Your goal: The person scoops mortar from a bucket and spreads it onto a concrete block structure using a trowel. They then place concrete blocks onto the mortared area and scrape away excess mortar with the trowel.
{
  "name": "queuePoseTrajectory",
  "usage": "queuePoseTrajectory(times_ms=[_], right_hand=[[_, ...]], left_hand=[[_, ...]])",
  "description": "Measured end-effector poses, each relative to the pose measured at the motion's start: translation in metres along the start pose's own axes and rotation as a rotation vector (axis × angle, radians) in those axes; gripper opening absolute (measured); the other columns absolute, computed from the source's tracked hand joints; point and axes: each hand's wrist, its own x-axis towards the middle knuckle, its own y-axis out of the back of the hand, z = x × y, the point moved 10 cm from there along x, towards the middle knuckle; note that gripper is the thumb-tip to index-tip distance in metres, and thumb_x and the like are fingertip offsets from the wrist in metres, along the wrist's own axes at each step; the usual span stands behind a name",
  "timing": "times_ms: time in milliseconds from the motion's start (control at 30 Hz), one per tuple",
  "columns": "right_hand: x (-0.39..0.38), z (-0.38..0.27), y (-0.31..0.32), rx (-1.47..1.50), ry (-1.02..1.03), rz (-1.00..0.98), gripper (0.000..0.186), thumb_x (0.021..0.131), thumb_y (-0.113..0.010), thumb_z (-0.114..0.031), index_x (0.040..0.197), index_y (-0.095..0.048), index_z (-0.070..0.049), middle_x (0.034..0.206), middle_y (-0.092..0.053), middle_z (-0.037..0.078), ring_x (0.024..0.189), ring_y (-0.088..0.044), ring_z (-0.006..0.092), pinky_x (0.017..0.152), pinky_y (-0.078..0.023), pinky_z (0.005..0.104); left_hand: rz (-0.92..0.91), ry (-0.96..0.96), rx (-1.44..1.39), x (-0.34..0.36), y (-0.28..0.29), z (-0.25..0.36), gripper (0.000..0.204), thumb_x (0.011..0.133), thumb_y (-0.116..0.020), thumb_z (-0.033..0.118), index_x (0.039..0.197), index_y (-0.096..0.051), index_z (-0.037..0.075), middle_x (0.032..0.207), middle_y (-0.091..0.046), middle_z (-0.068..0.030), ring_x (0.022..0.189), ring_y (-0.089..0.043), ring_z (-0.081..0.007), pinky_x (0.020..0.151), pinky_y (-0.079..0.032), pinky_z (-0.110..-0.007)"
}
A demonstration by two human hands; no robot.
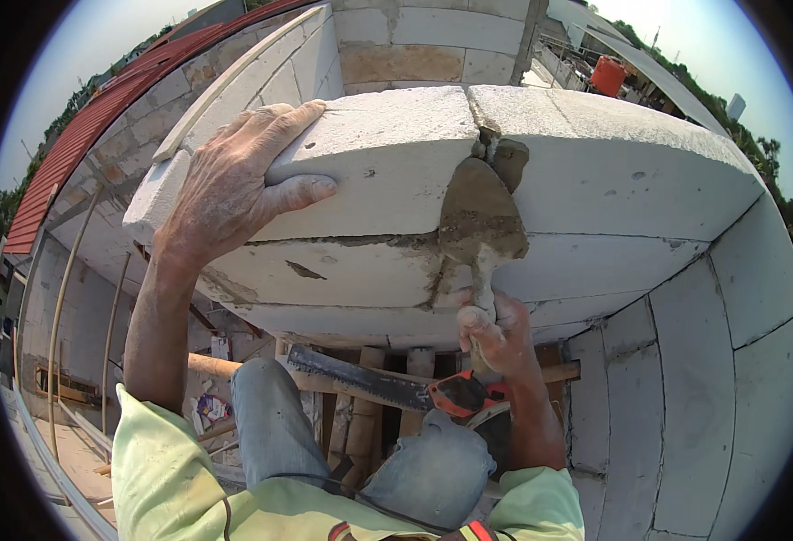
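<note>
My left hand lies open over the left end of a pale lightweight block, its fingers on the top face and its thumb stretched along the front. A pointed trowel is in my right hand, which is closed around its handle. The trowel's mortar-smeared blade points up against the vertical joint between this block and the neighbouring block. Wet grey mortar sits in the joint and beside the blade tip. More mortar is smeared along the seam under the left block.
Below the wall, a hand saw with a red-and-black handle lies across bamboo poles by my knees. A block wall stands at the right. Bamboo props rise at the left, near a red roof. An orange tank stands far off.
</note>
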Motion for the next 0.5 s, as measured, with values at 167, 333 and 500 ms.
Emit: queuePoseTrajectory(times_ms=[167,333,500], right_hand=[[-0.004,-0.039,0.048,-0.214,-0.026,0.031,0.042,0.092,-0.073,-0.037,0.101,-0.064,0.003,0.064,-0.055,0.0,0.055,-0.05,0.007,0.05,-0.041,0.0252],[-0.01,-0.064,0.07,-0.39,-0.132,0.008,0.043,0.091,-0.072,-0.038,0.1,-0.065,0.003,0.064,-0.055,0.0,0.056,-0.051,0.0073,0.051,-0.041,0.0254],[-0.036,-0.047,0.078,-0.27,-0.158,0.148,0.052,0.091,-0.071,-0.043,0.106,-0.064,0.006,0.064,-0.055,0.002,0.053,-0.053,0.0107,0.049,-0.041,0.0257]], left_hand=[[0.011,-0.069,0.014,-0.001,0.006,0.005,0.076,0.082,-0.068,0.062,0.135,-0.06,0.008,0.116,-0.067,-0.0183,0.103,-0.067,-0.0309,0.092,-0.053,-0.047],[0.037,-0.076,0.024,0.005,0.007,0.013,0.075,0.083,-0.067,0.061,0.135,-0.059,0.007,0.118,-0.066,-0.0172,0.107,-0.065,-0.0313,0.095,-0.052,-0.047],[0.023,-0.043,0.033,-0.003,0.007,0.006,0.075,0.084,-0.066,0.062,0.134,-0.06,0.008,0.121,-0.065,-0.0174,0.11,-0.064,-0.0322,0.099,-0.05,-0.047]])
